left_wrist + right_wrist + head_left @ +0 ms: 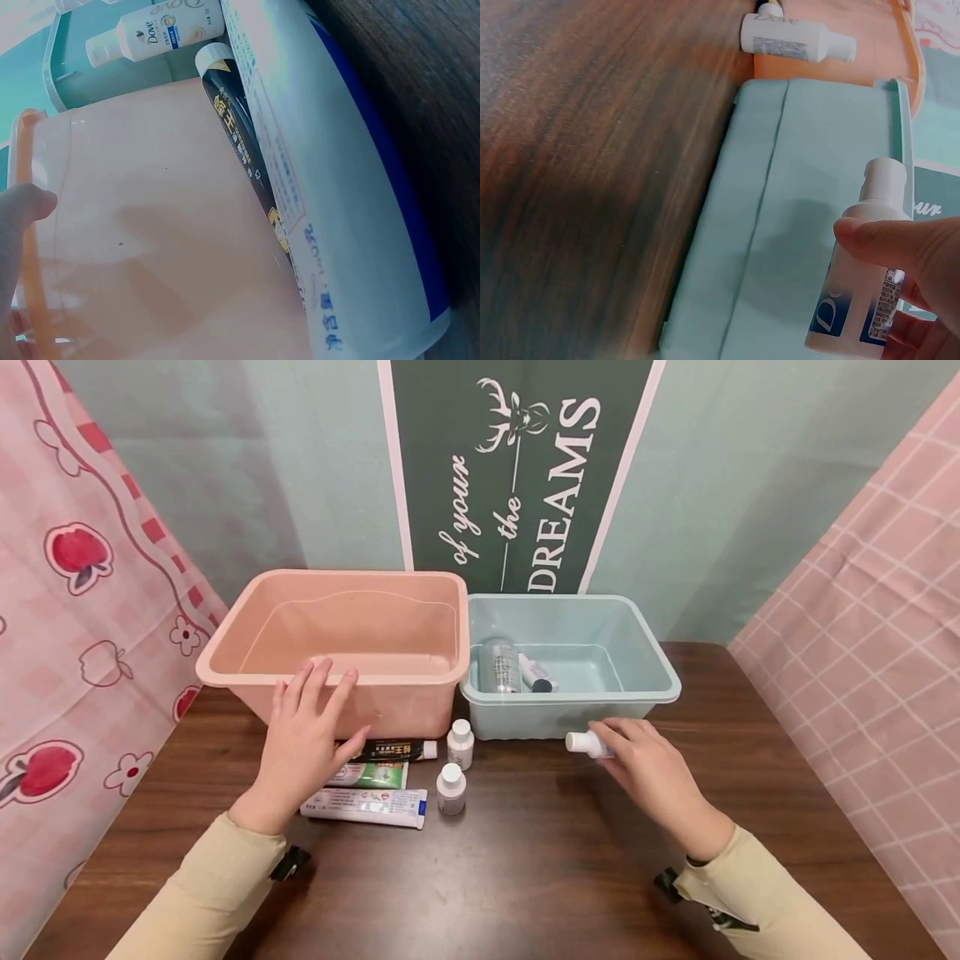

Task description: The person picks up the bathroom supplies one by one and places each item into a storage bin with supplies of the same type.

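Observation:
In the head view my right hand (651, 770) holds a small white Dove bottle (587, 744) in front of the blue bin (570, 717). The right wrist view shows the thumb across the bottle (859, 274), its cap upward. My left hand (303, 735) rests with spread fingers at the front rim of the pink bin (397, 710). Below that hand lie a black toothpaste tube (393, 751), a green-and-white tube (382, 775) and a white tube with a blue end (367, 807). Two small white bottles, one nearer the bins (461, 745) and one nearer me (452, 790), stand beside them.
Inside the blue bin lie a clear grey-looking bottle (499, 667) and a white tube with a dark cap (536, 674). Both bins stand side by side on a dark wooden table (525, 877), against a green cloth backdrop (330, 460). Pink patterned cloths hang at both sides.

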A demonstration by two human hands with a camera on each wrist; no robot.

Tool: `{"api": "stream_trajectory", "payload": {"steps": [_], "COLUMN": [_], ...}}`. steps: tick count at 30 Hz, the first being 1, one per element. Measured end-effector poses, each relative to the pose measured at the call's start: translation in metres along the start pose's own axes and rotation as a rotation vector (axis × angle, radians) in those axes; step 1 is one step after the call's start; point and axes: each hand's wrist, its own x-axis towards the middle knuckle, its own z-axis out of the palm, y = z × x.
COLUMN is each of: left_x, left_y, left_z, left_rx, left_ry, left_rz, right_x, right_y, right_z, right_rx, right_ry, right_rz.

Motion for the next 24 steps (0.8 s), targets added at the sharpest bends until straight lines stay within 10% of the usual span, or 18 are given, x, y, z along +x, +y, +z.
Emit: {"api": "stream_trajectory", "payload": {"steps": [24], "left_x": [0.0], "left_y": [-0.001], "left_z": [0.001], "left_rx": [0.008], "left_ry": [0.03], "left_rz": [-0.003], "right_x": [0.008], "right_y": [0.002], "right_z": [-0.014], "right_rx": [-0.008], "right_ry": [0.031], "right_rz": [-0.036]}}
